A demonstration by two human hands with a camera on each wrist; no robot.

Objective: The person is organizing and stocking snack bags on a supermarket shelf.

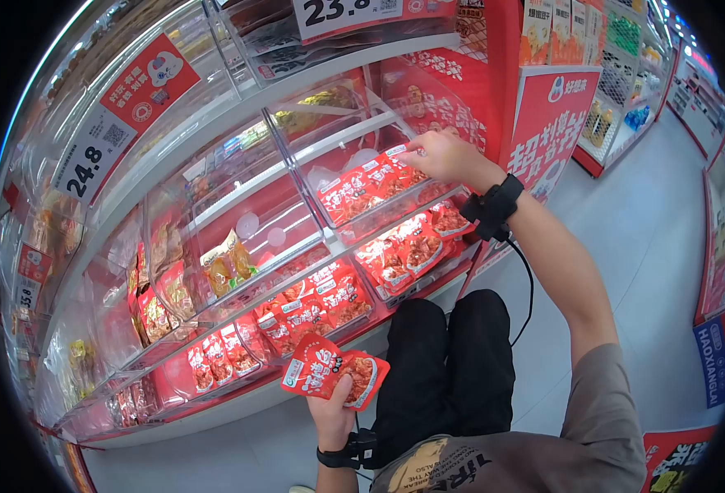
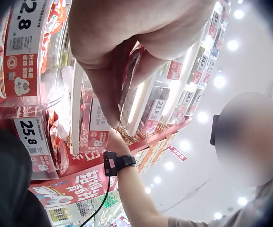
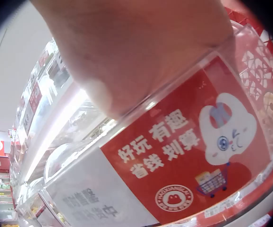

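Your left hand grasps a small stack of red snack packets, at least two, held low in front of your knees and just outside the lower bins. Your right hand is up at the clear bin on the middle shelf, its fingers bent down onto the top packet of the red packets in the bin; whether they pinch that packet or only press on it you cannot tell from the head view. Judging by how things lie, the stocking looks partly done: that bin and the one below it already carry rows of the same red packets, and what you hold in the left hand is yet to go in.

Much is hard to read here. In the left wrist view your own palm fills the top of the frame, and only a dark edge of a packet shows between the fingers. In the right wrist view your hand blocks everything but a red label on the clear bin front, so the fingertips and the packet under them are hidden. The fisheye bends the shelves, and the far-left bins blur into glare
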